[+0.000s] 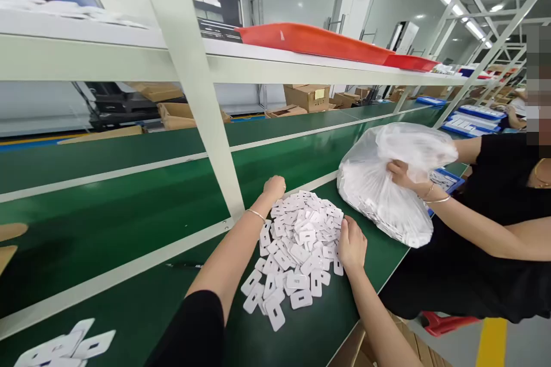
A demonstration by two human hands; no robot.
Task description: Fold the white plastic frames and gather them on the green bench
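Observation:
A heap of small white plastic plates (pixel 297 241), each with a rectangular slot, lies on the green worktop (pixel 314 338). My left hand (pixel 274 187) reaches to the heap's far left edge; its fingers are mostly hidden behind the hand. On the near right side, my right hand (pixel 353 243) rests against the heap with its fingers apart, cupped along the edge and not gripping any plate. To the right, a co-worker's hand (pixel 402 175) grips a clear plastic bag (pixel 383 183) with white pieces inside.
A slanted white post (pixel 202 97) rises left of my arm to a shelf holding red trays (pixel 314 40). A few white plates (pixel 69 347) lie at the lower left, and a dark pen (pixel 185 265) lies near my left forearm. An open cardboard box (pixel 400 338) stands below the worktop edge.

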